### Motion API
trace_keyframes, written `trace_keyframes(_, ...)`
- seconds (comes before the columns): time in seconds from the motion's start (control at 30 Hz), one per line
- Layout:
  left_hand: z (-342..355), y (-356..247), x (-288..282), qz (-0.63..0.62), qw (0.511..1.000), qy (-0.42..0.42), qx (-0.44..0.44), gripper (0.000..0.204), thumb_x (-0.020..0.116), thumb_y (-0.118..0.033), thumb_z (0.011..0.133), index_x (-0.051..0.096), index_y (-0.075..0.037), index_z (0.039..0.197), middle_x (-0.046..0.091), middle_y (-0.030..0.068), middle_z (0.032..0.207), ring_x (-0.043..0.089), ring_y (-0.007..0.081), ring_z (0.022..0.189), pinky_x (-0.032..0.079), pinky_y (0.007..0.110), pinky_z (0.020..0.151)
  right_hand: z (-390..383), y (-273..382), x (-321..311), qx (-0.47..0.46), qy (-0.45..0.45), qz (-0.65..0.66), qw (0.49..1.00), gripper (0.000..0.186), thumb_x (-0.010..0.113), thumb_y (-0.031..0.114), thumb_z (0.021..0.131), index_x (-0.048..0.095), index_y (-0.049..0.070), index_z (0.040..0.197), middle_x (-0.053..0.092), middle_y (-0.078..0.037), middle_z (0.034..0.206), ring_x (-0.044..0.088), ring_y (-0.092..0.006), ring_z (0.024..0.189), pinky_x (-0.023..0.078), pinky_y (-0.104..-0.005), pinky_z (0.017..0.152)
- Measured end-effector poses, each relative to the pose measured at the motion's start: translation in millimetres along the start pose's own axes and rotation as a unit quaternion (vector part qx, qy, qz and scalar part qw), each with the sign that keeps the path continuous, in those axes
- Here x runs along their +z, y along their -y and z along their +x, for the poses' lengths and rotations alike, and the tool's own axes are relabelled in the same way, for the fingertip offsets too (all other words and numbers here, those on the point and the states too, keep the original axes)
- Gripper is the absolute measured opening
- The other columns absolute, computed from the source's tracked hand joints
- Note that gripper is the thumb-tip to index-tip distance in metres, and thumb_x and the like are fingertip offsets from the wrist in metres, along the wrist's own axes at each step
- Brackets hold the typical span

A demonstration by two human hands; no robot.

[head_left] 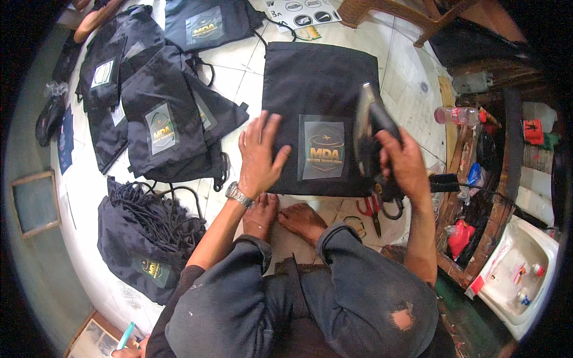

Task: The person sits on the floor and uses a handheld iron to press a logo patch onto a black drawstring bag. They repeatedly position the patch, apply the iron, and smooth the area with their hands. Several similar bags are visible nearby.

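A black drawstring bag lies flat on the tiled floor in front of my feet. On its lower right part sits a clear transfer film over a gold and white printed design. My left hand, fingers spread, rests on the bag's left edge and holds nothing. My right hand is wrapped around the handle of a dark clothes iron. The iron is tilted up on its side at the bag's right edge, beside the film, with its soleplate turned toward the left. Some blur covers the iron.
Several black bags with films lie in a pile at left, and a bundled black bag is nearer. Red-handled scissors lie below the iron. At right are a plastic bottle and a white basin. Another person's hand holds something turquoise.
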State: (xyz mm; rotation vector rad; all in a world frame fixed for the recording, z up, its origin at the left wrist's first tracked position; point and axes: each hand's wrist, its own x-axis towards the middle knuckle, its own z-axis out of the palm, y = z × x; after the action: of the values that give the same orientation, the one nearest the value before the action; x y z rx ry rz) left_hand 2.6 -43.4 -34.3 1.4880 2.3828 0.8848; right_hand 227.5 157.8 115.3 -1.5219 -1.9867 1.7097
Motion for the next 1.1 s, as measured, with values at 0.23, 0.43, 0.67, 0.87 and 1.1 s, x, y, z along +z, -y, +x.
trace_keyframes(0.23, -5, 13, 5, -0.355, 0.877, 0.120, -0.300, 0.077, 0.072, -0.034, 0.093, 0.038, 0.003, 0.152, 0.059, 0.0305, 0.139, 0.060, 0.0343, 0.128, 0.045, 0.040, 0.109, 21, -6, 83, -0.093, 0.110, -0.166, 0.976, 0.042, 0.058, 0.040, 0.105, 0.061, 0.002, 0.120, 0.064, -0.023, 0.082, 0.067, -0.0411, 0.077, 0.050, -0.0498, 0.067)
trace_keyframes(0.43, -26, 1, 0, -0.314, 0.914, 0.149, -0.211, 0.110, 0.088, -0.027, 0.077, 0.018, 0.005, 0.157, 0.051, 0.0336, 0.145, 0.055, 0.0404, 0.134, 0.042, 0.042, 0.114, 25, -17, 106, -0.149, 0.093, -0.210, 0.962, 0.044, 0.055, 0.039, 0.106, 0.061, -0.003, 0.113, 0.064, -0.034, 0.091, 0.064, -0.0536, 0.089, 0.050, -0.0580, 0.075)
trace_keyframes(0.67, -31, -11, 23, -0.237, 0.947, 0.102, -0.190, 0.136, 0.098, -0.028, 0.065, 0.004, 0.005, 0.157, 0.043, 0.0386, 0.147, 0.047, 0.0486, 0.138, 0.041, 0.048, 0.115, 29, -15, 114, -0.094, 0.032, -0.219, 0.971, 0.061, 0.055, 0.046, 0.104, 0.060, -0.014, 0.100, 0.065, -0.041, 0.090, 0.066, -0.0550, 0.094, 0.052, -0.0565, 0.078)
trace_keyframes(0.87, -31, -7, 24, -0.252, 0.948, 0.095, -0.173, 0.140, 0.099, -0.029, 0.063, 0.002, 0.004, 0.158, 0.042, 0.0388, 0.148, 0.047, 0.0492, 0.137, 0.042, 0.049, 0.115, 32, -23, 113, -0.129, 0.006, -0.242, 0.962, 0.059, 0.057, 0.046, 0.103, 0.060, -0.013, 0.099, 0.064, -0.039, 0.085, 0.065, -0.0552, 0.086, 0.051, -0.0525, 0.069)
trace_keyframes(1.1, -32, -13, 20, -0.198, 0.952, 0.110, -0.205, 0.146, 0.099, -0.032, 0.064, -0.006, 0.003, 0.160, 0.038, 0.0419, 0.148, 0.047, 0.0518, 0.136, 0.041, 0.050, 0.115, 18, -2, 43, -0.072, -0.038, -0.196, 0.977, 0.054, 0.059, 0.050, 0.103, 0.059, -0.003, 0.094, 0.056, -0.006, 0.067, 0.056, -0.0163, 0.061, 0.047, -0.0375, 0.057)
